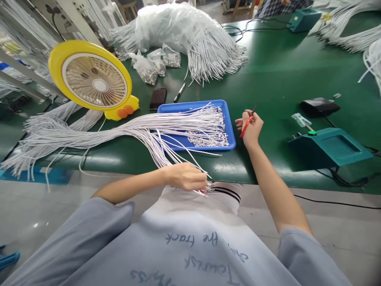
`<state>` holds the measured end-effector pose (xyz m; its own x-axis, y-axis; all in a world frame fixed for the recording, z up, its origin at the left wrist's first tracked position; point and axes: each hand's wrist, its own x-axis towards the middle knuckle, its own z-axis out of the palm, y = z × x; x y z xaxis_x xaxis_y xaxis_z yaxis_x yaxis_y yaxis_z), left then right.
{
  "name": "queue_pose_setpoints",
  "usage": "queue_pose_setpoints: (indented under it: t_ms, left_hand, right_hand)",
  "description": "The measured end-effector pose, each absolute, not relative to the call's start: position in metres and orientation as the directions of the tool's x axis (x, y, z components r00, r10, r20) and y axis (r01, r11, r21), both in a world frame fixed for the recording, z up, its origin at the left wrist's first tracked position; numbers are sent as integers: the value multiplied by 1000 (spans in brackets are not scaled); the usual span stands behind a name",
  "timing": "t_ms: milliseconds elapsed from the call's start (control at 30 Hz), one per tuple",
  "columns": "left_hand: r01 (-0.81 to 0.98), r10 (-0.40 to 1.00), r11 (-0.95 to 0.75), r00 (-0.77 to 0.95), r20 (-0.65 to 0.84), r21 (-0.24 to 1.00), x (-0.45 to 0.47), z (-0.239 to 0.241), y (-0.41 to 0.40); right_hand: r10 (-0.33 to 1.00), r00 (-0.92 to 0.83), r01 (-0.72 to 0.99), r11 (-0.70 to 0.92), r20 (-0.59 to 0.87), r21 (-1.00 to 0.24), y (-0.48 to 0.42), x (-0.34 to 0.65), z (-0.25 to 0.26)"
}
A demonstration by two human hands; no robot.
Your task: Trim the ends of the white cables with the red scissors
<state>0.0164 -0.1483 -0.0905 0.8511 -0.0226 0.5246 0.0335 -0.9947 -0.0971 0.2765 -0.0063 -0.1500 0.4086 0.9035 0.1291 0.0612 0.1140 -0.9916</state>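
Note:
My left hand [188,176], at the table's front edge above my lap, is closed round the ends of several white wires [160,153]. A little red shows below its fingers, too small to make out. These wires branch from a long bundle [119,129] that runs left across the table. The bundle's right ends, with small metal terminals, lie in a blue tray [231,137] over loose metal pieces [195,140]. My right hand [251,129], just right of the tray, is closed on a red-handled tool [245,127] with a thin dark tip. Its exact kind is unclear.
A yellow fan [126,77] stands at left. Behind the tray lie a phone [158,98], a pen [179,92], bags of metal parts [149,71] and a plastic-wrapped wire bundle [175,28]. A green machine [333,149] and a black device [320,106] are at right.

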Motion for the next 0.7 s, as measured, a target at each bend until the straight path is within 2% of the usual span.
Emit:
queue_pose_setpoints:
  t_ms: [100, 167, 233, 267, 333, 367, 400, 467, 567, 700]
  left_hand:
    - [17, 7, -1000, 890, 457, -17, 31, -116, -161]
    - [-66, -49, -998, 898, 438, 22, 40, -122, -166]
    - [-148, -112, -988, 880, 462, 43, 44, -119, -164]
    - [-143, -99, -988, 863, 496, 52, 43, -116, -158]
    - [20, 63, -996, 831, 552, 83, 31, -107, -139]
    - [186, 219, -976, 806, 550, 117, 20, -103, -125]
    - [371, 382, -921, 797, 469, 120, 7, -99, -110]
    - [689, 684, -723, 705, 188, 42, -21, -93, -80]
    - [753, 750, -658, 657, 70, -21, -51, -88, -47]
    - [720, 722, -692, 691, -39, -49, -57, -89, -34]
  right_hand:
    - [899, 414, 69, 128, 145, -989, -5, 278, -151]
    - [894, 419, 75, 137, 156, -988, -4, 279, -152]
    - [893, 420, 85, 140, 163, -986, -3, 280, -153]
    - [892, 422, 93, 137, 164, -986, -3, 281, -153]
    - [889, 429, 112, 126, 162, -986, -3, 282, -154]
    - [886, 435, 126, 119, 162, -985, -4, 283, -154]
    - [882, 441, 142, 113, 165, -983, -4, 283, -155]
    - [876, 449, 173, 106, 174, -979, -5, 283, -155]
    - [871, 456, 197, 100, 181, -975, -5, 283, -156]
    - [876, 449, 199, 95, 177, -975, -6, 283, -155]
